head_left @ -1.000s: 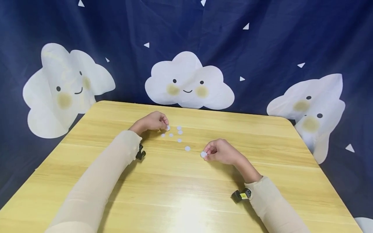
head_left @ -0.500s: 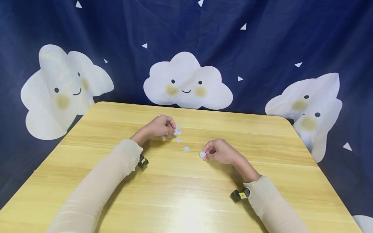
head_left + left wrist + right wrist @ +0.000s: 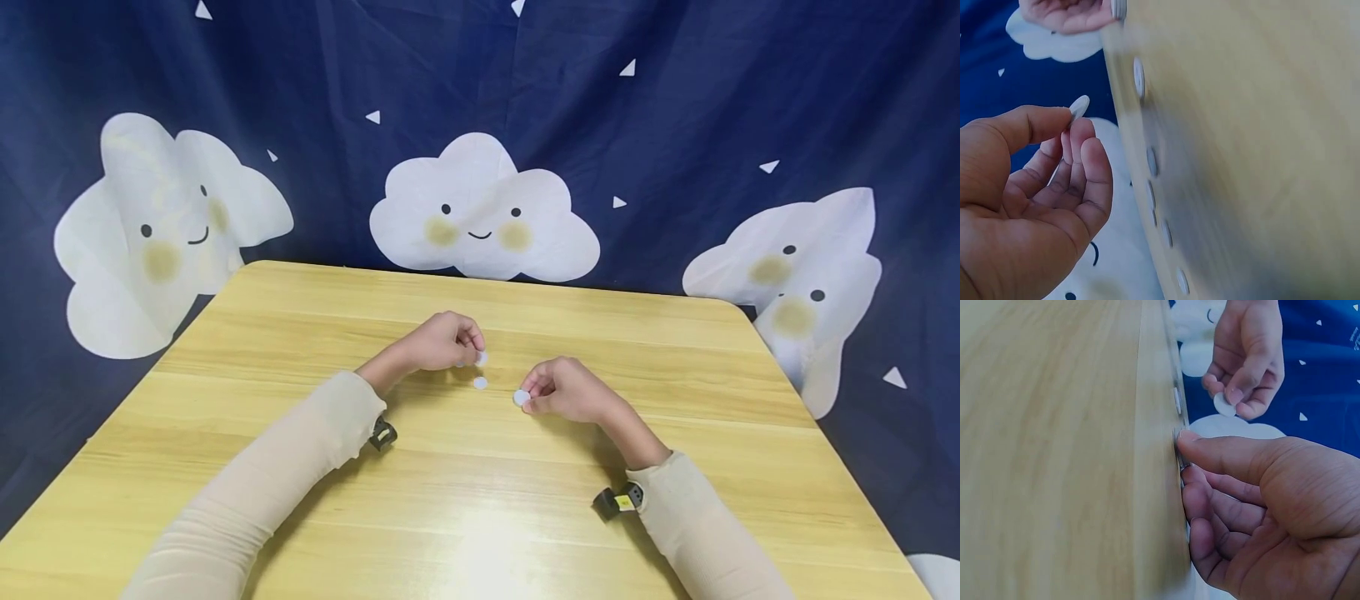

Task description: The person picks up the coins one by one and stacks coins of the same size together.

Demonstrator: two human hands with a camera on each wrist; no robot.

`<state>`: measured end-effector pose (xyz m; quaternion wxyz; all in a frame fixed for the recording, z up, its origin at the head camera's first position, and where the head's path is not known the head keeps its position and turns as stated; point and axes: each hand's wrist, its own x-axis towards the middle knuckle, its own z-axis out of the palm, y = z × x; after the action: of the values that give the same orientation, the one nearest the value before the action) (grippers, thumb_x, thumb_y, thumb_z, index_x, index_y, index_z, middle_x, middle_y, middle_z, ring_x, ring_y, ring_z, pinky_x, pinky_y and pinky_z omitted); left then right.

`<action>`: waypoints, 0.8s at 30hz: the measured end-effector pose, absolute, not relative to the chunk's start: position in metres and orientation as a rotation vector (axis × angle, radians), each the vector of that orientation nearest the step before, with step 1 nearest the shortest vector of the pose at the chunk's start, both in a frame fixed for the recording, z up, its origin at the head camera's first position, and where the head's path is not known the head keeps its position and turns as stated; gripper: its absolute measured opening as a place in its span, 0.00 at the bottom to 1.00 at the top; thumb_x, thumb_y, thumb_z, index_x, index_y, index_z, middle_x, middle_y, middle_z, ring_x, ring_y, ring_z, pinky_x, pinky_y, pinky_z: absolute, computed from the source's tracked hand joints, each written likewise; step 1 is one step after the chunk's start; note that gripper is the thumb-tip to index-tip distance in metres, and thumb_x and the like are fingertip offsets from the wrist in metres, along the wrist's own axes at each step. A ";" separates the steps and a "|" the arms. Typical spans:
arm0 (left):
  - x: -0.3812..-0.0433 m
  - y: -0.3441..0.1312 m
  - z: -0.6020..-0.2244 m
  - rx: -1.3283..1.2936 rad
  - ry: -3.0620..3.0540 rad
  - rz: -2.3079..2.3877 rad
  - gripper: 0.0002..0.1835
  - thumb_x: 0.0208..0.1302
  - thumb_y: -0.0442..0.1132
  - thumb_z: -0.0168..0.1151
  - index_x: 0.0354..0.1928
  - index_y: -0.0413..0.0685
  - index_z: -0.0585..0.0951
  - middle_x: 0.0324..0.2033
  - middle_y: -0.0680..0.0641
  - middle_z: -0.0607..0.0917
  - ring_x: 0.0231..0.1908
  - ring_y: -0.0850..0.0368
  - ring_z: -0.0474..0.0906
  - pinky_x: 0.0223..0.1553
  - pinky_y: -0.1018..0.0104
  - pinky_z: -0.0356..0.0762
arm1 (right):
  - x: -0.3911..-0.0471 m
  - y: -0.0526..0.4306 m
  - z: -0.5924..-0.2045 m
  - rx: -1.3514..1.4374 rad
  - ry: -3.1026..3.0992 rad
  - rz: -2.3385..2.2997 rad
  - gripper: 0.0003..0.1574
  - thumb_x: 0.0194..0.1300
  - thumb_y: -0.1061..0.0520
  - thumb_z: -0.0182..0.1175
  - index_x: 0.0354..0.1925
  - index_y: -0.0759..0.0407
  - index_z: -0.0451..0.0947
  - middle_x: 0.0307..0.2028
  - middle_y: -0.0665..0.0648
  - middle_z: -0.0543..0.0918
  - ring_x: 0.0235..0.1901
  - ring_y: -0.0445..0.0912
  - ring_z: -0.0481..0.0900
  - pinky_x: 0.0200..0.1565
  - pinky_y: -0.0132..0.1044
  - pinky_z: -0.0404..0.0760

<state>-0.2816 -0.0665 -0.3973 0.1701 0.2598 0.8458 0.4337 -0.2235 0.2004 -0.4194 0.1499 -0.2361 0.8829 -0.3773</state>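
Observation:
My left hand [image 3: 447, 342] is raised above the far middle of the table, pinching a thin white coin-like disc [image 3: 1080, 107] between thumb and fingertip. The right wrist view shows that same disc [image 3: 1224, 405] tilted and clear of the tabletop. To the right, my right hand [image 3: 573, 390] rests at the table surface and holds a short stack of similar discs [image 3: 522, 398] by its edge, thumb on the near side. One loose disc [image 3: 480, 383] lies between the two hands. Several more, including a disc [image 3: 1152, 160] in the left wrist view, lie flat, mostly hidden under my left hand from the head view.
A light wood table [image 3: 420, 500] spreads under both arms, with a bright reflection near the front. Behind it hangs a dark blue curtain [image 3: 322, 75] printed with white clouds. Each wrist wears a small black camera [image 3: 618, 502], close above the tabletop.
My left hand has carried its disc rightward and nearer, from the far-left side of the loose discs to above the middle, closer to the right hand. The right hand has stayed with its stack.

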 end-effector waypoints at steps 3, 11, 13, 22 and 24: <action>-0.277 -0.061 -0.398 0.755 2.395 1.213 0.06 0.60 0.28 0.61 0.37 0.43 0.83 0.29 0.48 0.84 0.26 0.58 0.75 0.27 0.68 0.73 | -0.224 0.201 -0.419 -0.696 2.534 -1.091 0.08 0.60 0.61 0.74 0.38 0.60 0.85 0.30 0.49 0.85 0.31 0.42 0.81 0.39 0.34 0.82; -0.267 -0.047 -0.402 0.798 2.335 1.175 0.07 0.59 0.27 0.63 0.38 0.43 0.83 0.29 0.48 0.84 0.27 0.59 0.76 0.28 0.69 0.74 | -0.224 0.200 -0.419 -0.682 2.537 -1.076 0.08 0.60 0.62 0.74 0.39 0.60 0.85 0.30 0.50 0.85 0.30 0.42 0.80 0.34 0.33 0.80; -0.265 -0.044 -0.403 0.822 2.322 1.163 0.06 0.60 0.28 0.65 0.37 0.43 0.83 0.30 0.49 0.85 0.29 0.59 0.77 0.30 0.69 0.75 | -0.225 0.200 -0.419 -0.674 2.535 -1.077 0.08 0.60 0.62 0.74 0.39 0.60 0.85 0.30 0.50 0.85 0.30 0.41 0.80 0.34 0.33 0.80; -0.252 -0.028 -0.405 0.795 2.262 1.198 0.03 0.62 0.27 0.69 0.36 0.41 0.85 0.29 0.49 0.87 0.31 0.58 0.82 0.34 0.68 0.83 | -0.223 0.200 -0.418 -0.712 2.533 -1.077 0.08 0.61 0.63 0.73 0.39 0.61 0.85 0.30 0.50 0.86 0.32 0.42 0.82 0.36 0.35 0.82; -0.250 -0.025 -0.404 0.735 2.216 1.246 0.03 0.62 0.26 0.68 0.36 0.39 0.85 0.29 0.46 0.87 0.31 0.55 0.83 0.34 0.66 0.84 | -0.224 0.201 -0.419 -0.714 2.534 -1.078 0.08 0.61 0.63 0.73 0.39 0.61 0.85 0.31 0.50 0.86 0.32 0.42 0.82 0.36 0.35 0.82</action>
<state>-0.2498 -0.0246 -0.4045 0.2449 0.2693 0.8119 0.4564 -0.2239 0.2010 -0.4187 0.1478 -0.2483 0.8809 -0.3749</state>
